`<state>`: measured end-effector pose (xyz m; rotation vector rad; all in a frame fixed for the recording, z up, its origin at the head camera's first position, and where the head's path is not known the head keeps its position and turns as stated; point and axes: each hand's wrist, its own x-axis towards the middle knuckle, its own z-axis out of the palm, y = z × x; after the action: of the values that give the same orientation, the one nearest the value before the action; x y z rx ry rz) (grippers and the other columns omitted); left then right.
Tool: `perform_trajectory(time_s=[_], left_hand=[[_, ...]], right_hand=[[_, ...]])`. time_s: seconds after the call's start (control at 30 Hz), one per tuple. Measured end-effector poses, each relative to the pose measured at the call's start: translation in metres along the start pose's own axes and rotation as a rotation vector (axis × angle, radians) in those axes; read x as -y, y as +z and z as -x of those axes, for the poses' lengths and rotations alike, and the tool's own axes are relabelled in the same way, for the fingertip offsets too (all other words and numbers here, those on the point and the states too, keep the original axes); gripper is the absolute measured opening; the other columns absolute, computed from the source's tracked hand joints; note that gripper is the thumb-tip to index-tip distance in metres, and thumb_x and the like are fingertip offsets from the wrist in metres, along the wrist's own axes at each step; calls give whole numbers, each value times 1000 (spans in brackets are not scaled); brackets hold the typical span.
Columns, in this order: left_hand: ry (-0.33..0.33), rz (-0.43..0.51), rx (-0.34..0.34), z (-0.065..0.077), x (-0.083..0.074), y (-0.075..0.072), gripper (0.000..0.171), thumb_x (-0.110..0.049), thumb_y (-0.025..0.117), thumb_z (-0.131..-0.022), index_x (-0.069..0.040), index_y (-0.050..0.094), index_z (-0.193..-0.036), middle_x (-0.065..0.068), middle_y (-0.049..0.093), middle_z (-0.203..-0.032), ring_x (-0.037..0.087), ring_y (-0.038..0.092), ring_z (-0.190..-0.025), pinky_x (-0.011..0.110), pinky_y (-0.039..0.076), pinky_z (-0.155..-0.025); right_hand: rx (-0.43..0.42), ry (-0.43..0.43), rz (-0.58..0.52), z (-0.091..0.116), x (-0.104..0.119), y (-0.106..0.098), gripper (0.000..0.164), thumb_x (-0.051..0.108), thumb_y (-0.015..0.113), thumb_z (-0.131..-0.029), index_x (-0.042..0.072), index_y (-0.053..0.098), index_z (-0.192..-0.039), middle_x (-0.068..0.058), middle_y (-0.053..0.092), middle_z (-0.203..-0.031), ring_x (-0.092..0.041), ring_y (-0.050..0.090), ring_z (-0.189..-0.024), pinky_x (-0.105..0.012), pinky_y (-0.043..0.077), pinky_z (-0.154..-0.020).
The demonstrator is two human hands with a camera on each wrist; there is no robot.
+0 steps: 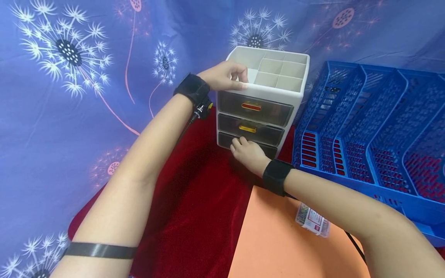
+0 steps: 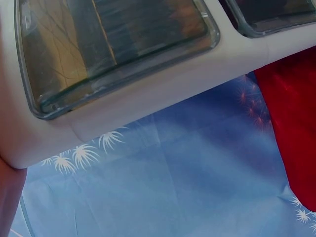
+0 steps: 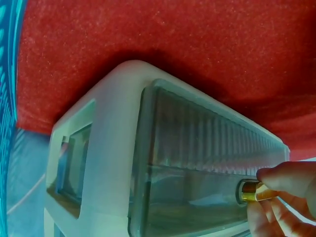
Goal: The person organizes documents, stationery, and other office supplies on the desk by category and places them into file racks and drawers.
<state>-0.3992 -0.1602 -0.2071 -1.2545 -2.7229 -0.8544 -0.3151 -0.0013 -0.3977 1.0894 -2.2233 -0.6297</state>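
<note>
While left fingers (image 1: 240, 68) clasp the white plastic cabinet (image 1: 264, 112) by its rim (image 1: 272, 90), right fingers (image 3: 289, 177) pinch its golden handle (image 3: 250, 191) at six o'clock.

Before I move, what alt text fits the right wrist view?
The right hand pinches the gold handle of a see-through drawer in a white cabinet. Red cloth spans the top; a blue rack edges the left.

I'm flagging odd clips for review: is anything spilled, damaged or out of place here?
Nothing clearly stands out. The white drawer unit stands upright, and the small clear box lies on the orange sheet with no contents visibly spilled around it.
</note>
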Motion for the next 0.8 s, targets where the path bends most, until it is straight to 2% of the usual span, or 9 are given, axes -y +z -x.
perform_trajectory(time_s=[0.37,0.63,0.8], left_hand=[[22,-7,0,0,0,1,10,-15,66,-87,-8,61,-84,1,53,-77,16,46,-74,25,34,-68],[10,-2,-2,0,-1,1,10,-15,66,-87,-8,61,-82,-1,52,-75,15,45,-73,25,33,-67],[2,-3,-3,0,-1,0,10,-14,67,-87,-8,61,-82,-2,52,-75,15,45,-73,25,33,-68]], right_hand=[[-26,-32,22,3,1,-4,22,-2,66,-82,5,65,-103,-11,54,-96,-24,55,-80,-24,51,-58],[20,-49,26,5,5,-10,25,0,69,-81,6,64,-105,-10,54,-98,-23,54,-82,-23,51,-60],[-1,-63,29,6,13,-15,21,1,68,-82,7,66,-102,-9,53,-94,-22,53,-79,-22,50,-57]])
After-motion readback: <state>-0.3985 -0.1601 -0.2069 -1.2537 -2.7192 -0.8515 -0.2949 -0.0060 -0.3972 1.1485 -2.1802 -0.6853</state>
